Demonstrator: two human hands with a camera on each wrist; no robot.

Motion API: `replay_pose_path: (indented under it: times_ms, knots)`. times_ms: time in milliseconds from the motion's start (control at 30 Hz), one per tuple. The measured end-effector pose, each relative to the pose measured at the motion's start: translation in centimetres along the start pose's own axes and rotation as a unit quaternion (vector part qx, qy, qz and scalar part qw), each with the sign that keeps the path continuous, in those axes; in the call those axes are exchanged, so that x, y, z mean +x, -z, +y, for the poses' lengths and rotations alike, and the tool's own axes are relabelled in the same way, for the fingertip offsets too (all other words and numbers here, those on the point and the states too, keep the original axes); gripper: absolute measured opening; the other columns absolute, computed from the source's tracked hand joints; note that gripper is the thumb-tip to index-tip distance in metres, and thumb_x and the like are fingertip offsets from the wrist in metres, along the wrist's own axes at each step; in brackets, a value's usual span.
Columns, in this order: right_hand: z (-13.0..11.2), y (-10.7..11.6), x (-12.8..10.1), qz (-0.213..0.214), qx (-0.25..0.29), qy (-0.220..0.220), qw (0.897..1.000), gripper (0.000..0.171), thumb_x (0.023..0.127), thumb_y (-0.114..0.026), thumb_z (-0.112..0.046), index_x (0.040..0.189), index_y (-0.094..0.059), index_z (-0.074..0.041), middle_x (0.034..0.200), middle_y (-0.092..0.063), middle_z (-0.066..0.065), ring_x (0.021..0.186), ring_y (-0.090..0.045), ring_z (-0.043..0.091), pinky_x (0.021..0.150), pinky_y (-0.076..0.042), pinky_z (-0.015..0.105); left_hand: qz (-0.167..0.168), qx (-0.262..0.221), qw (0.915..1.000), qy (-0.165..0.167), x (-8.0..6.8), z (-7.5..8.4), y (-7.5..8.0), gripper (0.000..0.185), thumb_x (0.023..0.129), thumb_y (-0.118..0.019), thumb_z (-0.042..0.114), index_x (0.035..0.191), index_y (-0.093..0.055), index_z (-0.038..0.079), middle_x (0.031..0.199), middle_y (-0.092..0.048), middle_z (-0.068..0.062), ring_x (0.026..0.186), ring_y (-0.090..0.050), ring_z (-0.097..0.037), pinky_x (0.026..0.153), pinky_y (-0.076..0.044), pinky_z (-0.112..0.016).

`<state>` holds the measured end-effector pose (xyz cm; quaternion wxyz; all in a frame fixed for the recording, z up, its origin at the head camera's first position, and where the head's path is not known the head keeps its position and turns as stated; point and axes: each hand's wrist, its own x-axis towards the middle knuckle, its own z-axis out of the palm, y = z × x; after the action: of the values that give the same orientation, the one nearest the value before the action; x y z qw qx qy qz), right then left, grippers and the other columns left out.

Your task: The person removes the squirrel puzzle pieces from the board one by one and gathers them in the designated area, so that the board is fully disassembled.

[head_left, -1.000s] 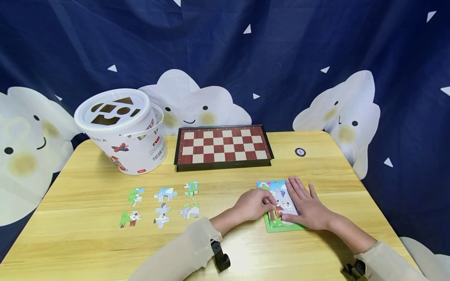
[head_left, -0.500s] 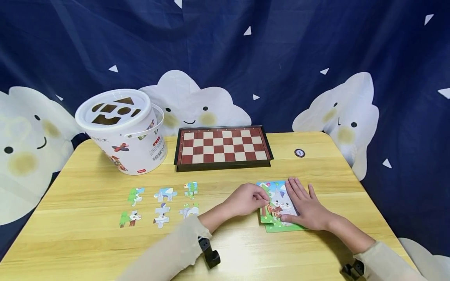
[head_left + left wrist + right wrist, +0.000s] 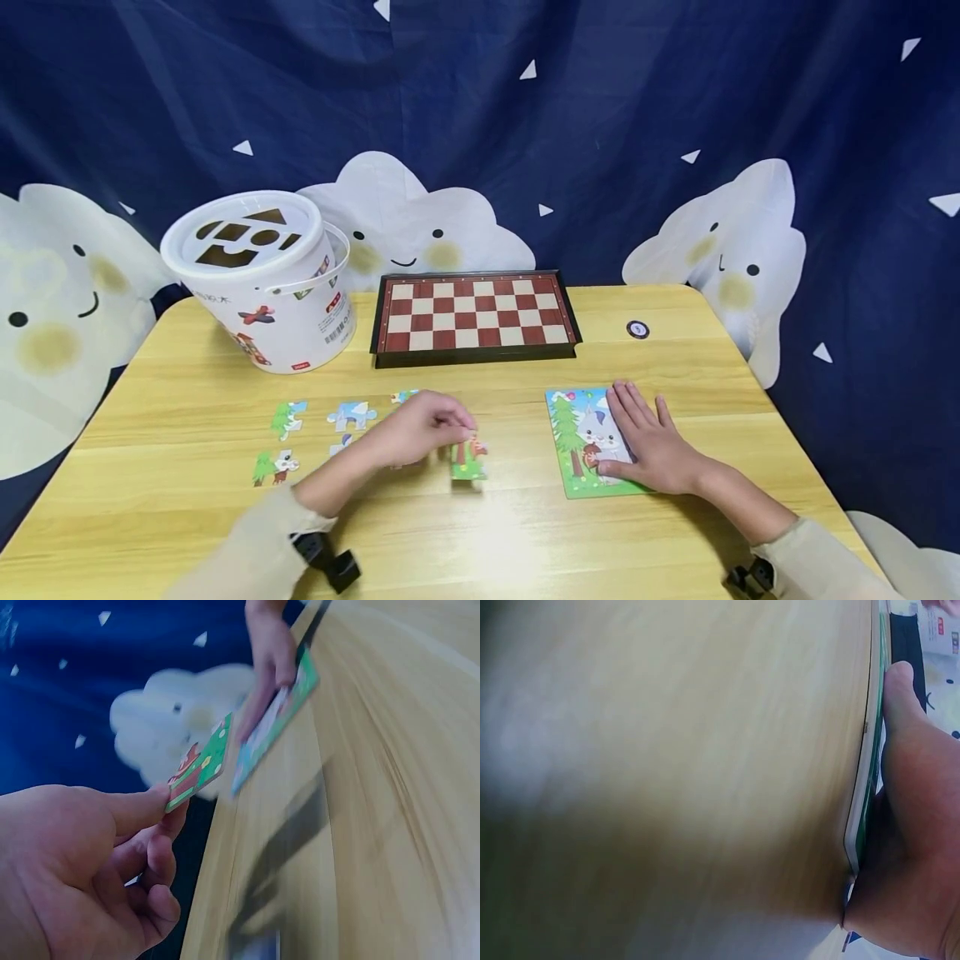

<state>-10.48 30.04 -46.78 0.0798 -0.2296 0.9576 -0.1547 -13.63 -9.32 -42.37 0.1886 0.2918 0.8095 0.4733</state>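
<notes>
My left hand (image 3: 423,427) pinches a puzzle piece (image 3: 468,460) between thumb and forefinger, held above the table left of the puzzle board. In the left wrist view that piece (image 3: 201,763) shows green grass and a brown trunk. My right hand (image 3: 656,442) lies flat with straight fingers on the right part of the puzzle board (image 3: 567,442), which bears a grey rabbit and a green tree. Loose jigsaw pieces (image 3: 352,414) lie in two rows on the left; my left hand and forearm cover some of them.
A white bucket (image 3: 300,317) with a shape-hole lid stands at the back left. Beside it lies a red-and-white checkered board (image 3: 476,315) with a black frame. A small dark round disc (image 3: 637,329) lies at the back right of the wooden table (image 3: 600,550).
My left hand has lifted a piece off the puzzle board and carried it left toward the loose pieces. The tree picture beneath now shows. My right hand stays on the board.
</notes>
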Motion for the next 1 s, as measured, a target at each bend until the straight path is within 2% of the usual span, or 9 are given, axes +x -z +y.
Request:
replay_pose_path:
  times_ms: [133,200,267,500,700,867,1000]
  knots:
    - [-0.1,0.1,0.0,0.0,-0.002,0.0,1.0,0.109,0.092,-0.065,-0.061,0.159,-0.013,0.006,0.166,-0.007,0.028,0.153,-0.002,0.045,0.114,0.0,0.072,0.008,0.012,0.9998,0.012,-3.9,-1.7,2.7,0.009,0.098,-0.068,0.011,0.103,-0.074,0.007,0.086,-0.072,0.005,0.076,-0.065,-0.019,0.065,-0.052,-0.026]
    - [-0.2,0.1,0.0,-0.001,-0.003,-0.001,1.0,0.109,0.092,-0.065,-0.061,0.159,-0.013,0.006,0.166,-0.008,0.028,0.153,-0.002,0.045,0.114,-0.001,0.072,0.015,0.02,0.9994,0.025,-5.7,-2.3,4.0,0.009,0.098,-0.068,0.013,0.103,-0.074,0.008,0.085,-0.072,0.006,0.077,-0.064,-0.016,0.067,-0.052,-0.026]
    - [-0.2,0.2,0.0,-0.002,-0.004,-0.002,1.0,0.109,0.091,-0.065,-0.061,0.159,-0.013,0.006,0.166,-0.008,0.028,0.153,-0.002,0.045,0.114,-0.001,0.073,0.02,0.02,0.9988,0.039,-7.3,-2.5,5.1,0.011,0.098,-0.068,0.014,0.104,-0.074,0.007,0.083,-0.071,0.006,0.073,-0.062,-0.016,0.063,-0.05,-0.026]
    - [-0.2,0.1,0.0,-0.002,0.0,-0.004,1.0,0.109,0.091,-0.065,-0.061,0.159,-0.014,0.007,0.166,-0.008,0.028,0.153,-0.002,0.045,0.115,0.0,0.072,0.043,0.046,0.9973,0.038,-11.6,-3.0,8.1,0.01,0.099,-0.067,0.012,0.104,-0.073,0.006,0.079,-0.071,0.009,0.072,-0.061,-0.014,0.062,-0.049,-0.026]
    - [-0.3,0.1,0.1,-0.005,-0.002,-0.002,1.0,0.108,0.092,-0.065,-0.061,0.159,-0.014,0.007,0.166,-0.008,0.029,0.153,-0.002,0.046,0.114,-0.001,0.072,0.026,0.045,0.9982,0.032,-14.8,-4.7,10.0,0.008,0.1,-0.064,0.009,0.102,-0.072,0.008,0.075,-0.068,0.009,0.068,-0.06,-0.014,0.059,-0.048,-0.026]
    - [-0.3,0.1,0.1,-0.004,-0.007,-0.003,1.0,0.108,0.092,-0.065,-0.061,0.159,-0.014,0.007,0.166,-0.009,0.029,0.153,-0.003,0.046,0.114,-0.002,0.072,-0.007,0.012,0.9993,0.035,-17.6,-6.5,11.4,0.011,0.1,-0.061,0.003,0.104,-0.071,0.006,0.075,-0.068,0.003,0.072,-0.063,-0.013,0.063,-0.048,-0.027]
    - [-0.3,0.2,0.1,-0.006,-0.004,-0.006,1.0,0.109,0.091,-0.065,-0.062,0.159,-0.014,0.007,0.166,-0.008,0.029,0.153,-0.002,0.046,0.115,-0.001,0.072,-0.03,-0.026,0.9981,0.046,-19.2,-7.8,12.1,0.013,0.101,-0.059,0.001,0.106,-0.071,0.003,0.077,-0.069,-0.002,0.072,-0.064,-0.015,0.063,-0.049,-0.028]
